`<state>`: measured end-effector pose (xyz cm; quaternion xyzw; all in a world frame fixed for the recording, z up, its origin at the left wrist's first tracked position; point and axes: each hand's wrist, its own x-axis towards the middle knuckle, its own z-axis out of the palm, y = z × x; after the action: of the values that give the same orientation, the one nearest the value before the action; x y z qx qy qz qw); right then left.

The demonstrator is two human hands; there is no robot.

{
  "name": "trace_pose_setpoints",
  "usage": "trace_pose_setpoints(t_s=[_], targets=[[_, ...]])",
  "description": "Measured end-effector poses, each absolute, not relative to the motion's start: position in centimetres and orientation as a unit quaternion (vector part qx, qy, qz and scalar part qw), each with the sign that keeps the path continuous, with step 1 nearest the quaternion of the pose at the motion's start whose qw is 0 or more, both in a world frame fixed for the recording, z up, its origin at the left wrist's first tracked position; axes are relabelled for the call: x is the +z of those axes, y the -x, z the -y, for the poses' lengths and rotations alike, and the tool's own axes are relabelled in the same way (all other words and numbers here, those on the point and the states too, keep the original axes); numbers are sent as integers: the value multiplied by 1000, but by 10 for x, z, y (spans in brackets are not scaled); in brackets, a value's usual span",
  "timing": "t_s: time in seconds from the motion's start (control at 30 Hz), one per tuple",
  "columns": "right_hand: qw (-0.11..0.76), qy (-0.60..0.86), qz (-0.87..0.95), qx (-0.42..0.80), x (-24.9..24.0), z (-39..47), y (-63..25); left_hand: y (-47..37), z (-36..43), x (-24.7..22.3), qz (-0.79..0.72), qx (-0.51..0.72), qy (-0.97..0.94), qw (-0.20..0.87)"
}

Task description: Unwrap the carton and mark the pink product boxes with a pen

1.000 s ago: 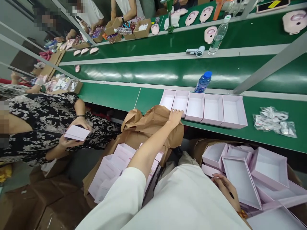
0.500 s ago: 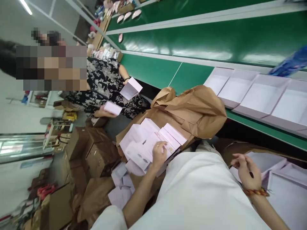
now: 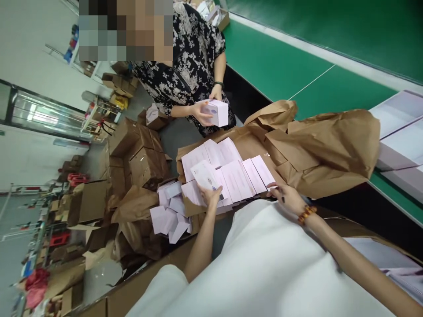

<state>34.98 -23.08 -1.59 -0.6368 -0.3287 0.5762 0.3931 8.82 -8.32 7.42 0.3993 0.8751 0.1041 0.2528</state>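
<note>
My left hand point(image 3: 210, 197) is closed on the lower end of a white printed box point(image 3: 202, 171), thumb along its side. That box lies slantwise over several pale pink boxes point(image 3: 236, 178) packed in rows inside an open carton lined with brown paper point(image 3: 257, 141). At the rows' right end, the fingers of my right hand point(image 3: 287, 197) are curled on the near edge of a pale pink box point(image 3: 263, 171). A beaded bracelet is on my right wrist. Part of my right fingertips is hidden.
Across the carton, a co-worker in a flowered top holds a white box point(image 3: 218, 112) in both hands. Loose pale boxes point(image 3: 172, 213) fill a container at left. Brown cartons point(image 3: 145, 165) stand behind it. A green worktable point(image 3: 264, 61) runs along the right, with open trays point(image 3: 401, 114).
My right hand has moved from the boxes at lower right to the carton's pink boxes. My left hand has taken hold of the white printed box. The co-worker's two hands have come together.
</note>
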Motion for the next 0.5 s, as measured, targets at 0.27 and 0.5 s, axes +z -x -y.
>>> trace_pose_setpoints(t_s=[0.27,0.5], targets=[[420,513,386,641,36,207,-286,-123,176,135,-814,160,-474,295],[606,517,254,549,96,248,-341,-169,179,169,-570,168,-525,609]])
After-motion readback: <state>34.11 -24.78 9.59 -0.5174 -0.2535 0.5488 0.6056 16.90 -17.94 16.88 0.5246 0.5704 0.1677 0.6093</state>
